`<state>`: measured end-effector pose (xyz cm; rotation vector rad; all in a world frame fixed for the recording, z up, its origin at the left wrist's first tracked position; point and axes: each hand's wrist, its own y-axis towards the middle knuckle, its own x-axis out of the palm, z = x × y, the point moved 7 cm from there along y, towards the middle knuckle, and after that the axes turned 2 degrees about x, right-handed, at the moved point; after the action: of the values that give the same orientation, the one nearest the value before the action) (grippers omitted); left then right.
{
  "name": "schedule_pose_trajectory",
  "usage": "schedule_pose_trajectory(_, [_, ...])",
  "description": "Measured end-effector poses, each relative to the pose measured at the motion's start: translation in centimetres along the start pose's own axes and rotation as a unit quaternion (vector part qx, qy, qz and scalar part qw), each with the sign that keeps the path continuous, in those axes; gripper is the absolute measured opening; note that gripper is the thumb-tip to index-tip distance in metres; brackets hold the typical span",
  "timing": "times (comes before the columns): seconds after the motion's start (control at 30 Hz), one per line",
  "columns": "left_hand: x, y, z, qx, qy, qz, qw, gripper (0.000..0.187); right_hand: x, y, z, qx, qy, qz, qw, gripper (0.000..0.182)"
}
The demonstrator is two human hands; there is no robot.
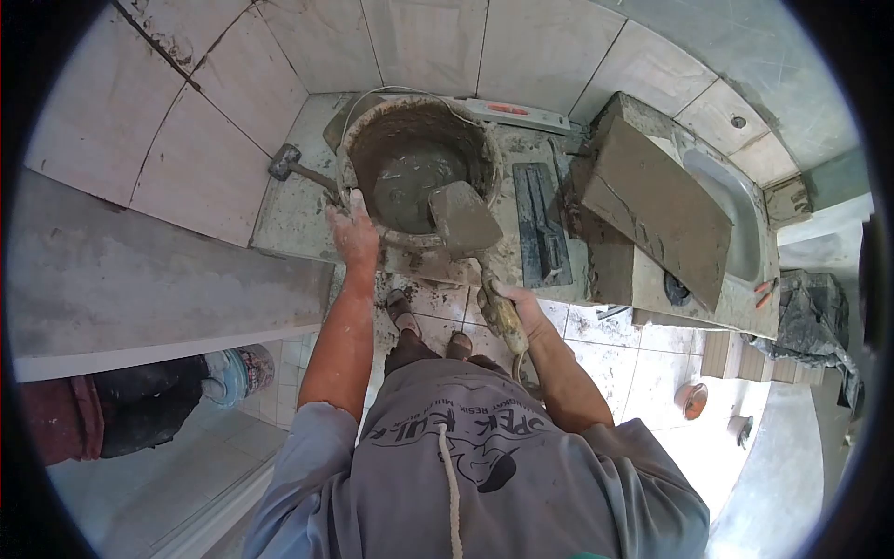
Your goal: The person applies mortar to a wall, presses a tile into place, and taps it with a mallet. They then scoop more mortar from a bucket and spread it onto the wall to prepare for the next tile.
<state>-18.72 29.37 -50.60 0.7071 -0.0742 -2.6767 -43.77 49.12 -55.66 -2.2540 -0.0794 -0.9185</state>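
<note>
Nearest the camera, I see my right hand (518, 310) wrapped around the mortar-caked handle of a grey steel trowel (463, 219), whose loaded blade rests on the rim of the round mortar-crusted bucket (363, 140). My left hand (354, 233) grips that rim on its near-left side (fingers curled over the edge). Wet grey mortar (410, 186) fills the bucket's bottom. Just right of it lies a dark notched float (542, 224), and to its left a small hammer (289, 163).
</note>
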Motion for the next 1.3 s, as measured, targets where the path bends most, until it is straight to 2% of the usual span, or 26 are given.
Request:
schedule_pose_trajectory(0.13, [-0.5, 0.5, 0.5, -0.007, 0.08, 0.02, 0.997, 0.087, -0.8, -2.1, 0.8, 0.017, -0.014, -0.001, 1.0, 0.045])
schedule_pose_trajectory(0.23, [-0.4, 0.5, 0.2, -0.011, 0.069, 0.018, 0.997, 0.086, -2.7, -4.8, 1.3, 0.024, -0.007, 0.014, 1.0, 0.046])
schedule_pose_trajectory(0.3, [-0.5, 0.3, 0.1, -0.027, 0.068, 0.016, 0.997, 0.086, -2.2, -7.2, 0.7, 0.064, -0.057, 0.011, 0.996, 0.045])
schedule_pose_trajectory(0.33, [-0.5, 0.5, 0.2, -0.037, 0.066, 0.018, 0.997, 0.086, -1.2, -8.3, -0.4, 0.021, -0.025, 0.028, 0.999, 0.04])
schedule_pose_trajectory(0.37, [-0.3, 0.8, 0.0, -0.035, 0.064, 0.019, 0.997, 0.086, -0.5, -9.1, -1.3, 0.019, -0.026, 0.027, 0.999, 0.04])
schedule_pose_trajectory(0.43, [-0.2, 0.9, -0.5, -0.028, 0.066, 0.029, 0.997, 0.088, -0.9, -10.8, -2.7, 0.017, -0.098, 0.063, 0.993, 0.037])
schedule_pose_trajectory(0.47, [-0.1, 1.0, -0.4, -0.027, 0.064, 0.029, 0.997, 0.088, -1.9, -10.9, -3.4, -0.005, -0.156, 0.087, 0.984, 0.042])
schedule_pose_trajectory(0.5, [-0.2, 1.0, -0.2, -0.025, 0.04, 0.026, 0.999, 0.09, -1.7, -10.8, -3.7, -0.006, -0.158, 0.088, 0.984, 0.042])
schedule_pose_trajectory(0.57, [-0.1, 0.6, -0.3, -0.025, 0.017, 0.02, 0.999, 0.091, -0.5, -10.7, -7.3, -0.13, -0.352, 0.186, 0.908, 0.05])
schedule_pose_trajectory(0.6, [-0.1, 0.6, -0.5, -0.035, 0.014, 0.02, 0.999, 0.092, 3.4, -10.3, -9.5, -0.162, -0.421, 0.16, 0.878, 0.052])
schedule_pose_trajectory(0.67, [0.1, 0.7, -0.7, -0.042, 0.009, 0.021, 0.999, 0.093, 6.1, -8.7, -11.9, -0.246, -0.598, 0.244, 0.723, 0.033])
schedule_pose_trajectory(0.7, [0.0, 0.6, -0.9, -0.047, 0.022, 0.031, 0.998, 0.094, 6.9, -7.2, -11.7, -0.248, -0.598, 0.244, 0.722, 0.033])
schedule_pose_trajectory(0.77, [-0.3, 0.6, -0.8, -0.049, 0.034, 0.046, 0.997, 0.094, 8.0, -4.8, -11.6, -0.296, -0.735, 0.318, 0.521, 0.034])
schedule_pose_trajectory(0.8, [-0.4, 0.4, -0.8, -0.059, 0.044, 0.036, 0.997, 0.096, 6.7, -3.8, -10.5, -0.299, -0.734, 0.318, 0.52, 0.034])
schedule_pose_trajectory(0.87, [-0.6, 0.1, -0.7, -0.073, 0.039, 0.024, 0.996, 0.097, 4.3, -2.3, -7.3, -0.248, -0.779, 0.276, 0.505, 0.036])
schedule_pose_trajectory(0.9, [-0.5, 0.2, -0.6, -0.075, 0.016, 0.027, 0.997, 0.096, 3.9, -4.0, -6.7, -0.271, -0.792, 0.265, 0.478, 0.036])
schedule_pose_trajectory(0.93, [-0.4, 0.4, -0.2, -0.077, 0.02, 0.022, 0.997, 0.096, 2.7, -5.8, -6.3, -0.281, -0.774, 0.272, 0.498, 0.037])
schedule_pose_trajectory(0.97, [-0.4, 0.2, -0.3, -0.081, 0.028, 0.013, 0.996, 0.095, 1.2, -7.4, -6.1, -0.168, -0.793, 0.264, 0.523, 0.039])
schedule_pose_trajectory(1.03, [0.2, 0.5, -2.1, -0.08, 0.039, 0.038, 0.995, 0.095, 0.2, -11.4, -7.7, -0.093, -0.796, 0.274, 0.531, 0.033])
schedule_pose_trajectory(1.1, [0.1, 0.3, -1.3, -0.087, 0.001, 0.035, 0.996, 0.095, 0.0, -13.5, -10.9, -0.075, -0.826, 0.295, 0.474, 0.028])
schedule_pose_trajectory(1.17, [0.6, 0.3, -2.1, -0.099, -0.031, 0.024, 0.994, 0.094, 3.1, -14.2, -16.0, -0.106, -0.822, 0.298, 0.473, 0.035])
schedule_pose_trajectory(1.2, [1.1, 0.4, -3.1, -0.091, -0.028, 0.041, 0.995, 0.091, 5.7, -14.3, -19.0, -0.172, -0.828, 0.303, 0.44, 0.04])
schedule_pose_trajectory(1.27, [0.8, 0.1, -4.0, -0.081, -0.024, 0.056, 0.995, 0.088, 10.6, -13.1, -25.2, -0.287, -0.814, 0.271, 0.426, 0.04])
schedule_pose_trajectory(1.3, [0.4, 0.1, -2.8, -0.025, -0.016, 0.037, 0.999, 0.083, 12.4, -11.6, -28.3, -0.271, -0.819, 0.281, 0.42, 0.038])
